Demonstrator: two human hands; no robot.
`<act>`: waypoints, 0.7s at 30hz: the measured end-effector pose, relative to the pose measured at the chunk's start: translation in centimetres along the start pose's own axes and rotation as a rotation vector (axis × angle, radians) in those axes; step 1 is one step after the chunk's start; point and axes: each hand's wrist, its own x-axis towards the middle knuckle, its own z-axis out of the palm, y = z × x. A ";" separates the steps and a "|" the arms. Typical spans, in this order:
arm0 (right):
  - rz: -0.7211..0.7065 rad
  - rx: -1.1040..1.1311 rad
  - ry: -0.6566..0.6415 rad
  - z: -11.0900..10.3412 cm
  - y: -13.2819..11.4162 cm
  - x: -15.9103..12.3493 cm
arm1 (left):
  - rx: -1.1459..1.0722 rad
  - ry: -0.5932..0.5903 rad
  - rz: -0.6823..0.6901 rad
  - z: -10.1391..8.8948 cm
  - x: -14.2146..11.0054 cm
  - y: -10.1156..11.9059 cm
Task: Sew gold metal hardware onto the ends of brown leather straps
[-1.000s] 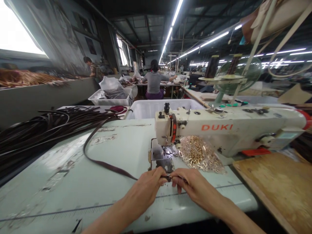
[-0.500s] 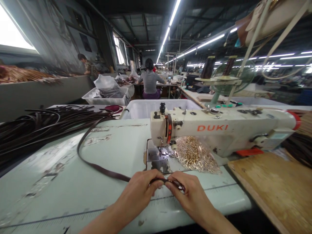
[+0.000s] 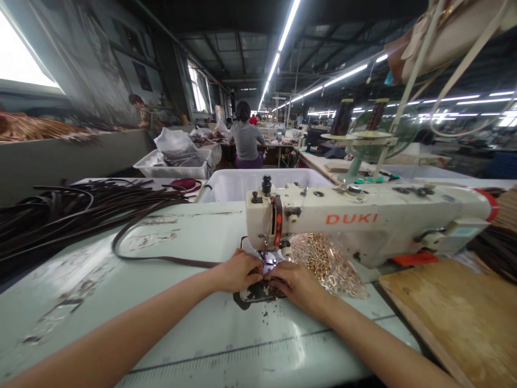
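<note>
My left hand (image 3: 238, 271) and my right hand (image 3: 293, 282) meet at the needle plate under the head of the white DUKI sewing machine (image 3: 363, 221). Both have their fingers curled onto the end of a dark brown strap (image 3: 161, 260), pressing it against the plate. The strap runs left from my left hand across the pale green table (image 3: 194, 226), then loops back toward a heap of like straps (image 3: 68, 207). A clear bag of gold metal rings (image 3: 325, 261) lies just right of my right hand, under the machine arm.
A wooden board (image 3: 448, 312) lies at the right. White plastic bins (image 3: 242, 183) stand behind the table. A green fan (image 3: 379, 134) and thread cones sit behind the machine. A seated person (image 3: 245, 141) works farther back; another person (image 3: 141, 113) stands at the left.
Both hands have moved away from the table's front edge, carrying the strap end up to the needle plate under the machine head. The strap's loop has slid left.
</note>
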 end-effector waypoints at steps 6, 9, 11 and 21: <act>-0.222 -0.024 -0.132 0.2 1.6 1.6 | 0.068 0.019 0.001 -0.2 0.5 -0.6; -0.258 -0.047 -0.161 0.0 1.6 1.9 | 0.134 0.154 -0.072 0.4 -0.7 0.5; -0.260 -0.066 -0.163 -0.1 1.5 1.9 | 0.173 0.245 -0.105 1.3 -1.8 1.3; -0.198 -0.063 -0.091 0.6 0.9 1.3 | 0.368 0.214 0.223 3.3 -3.1 0.9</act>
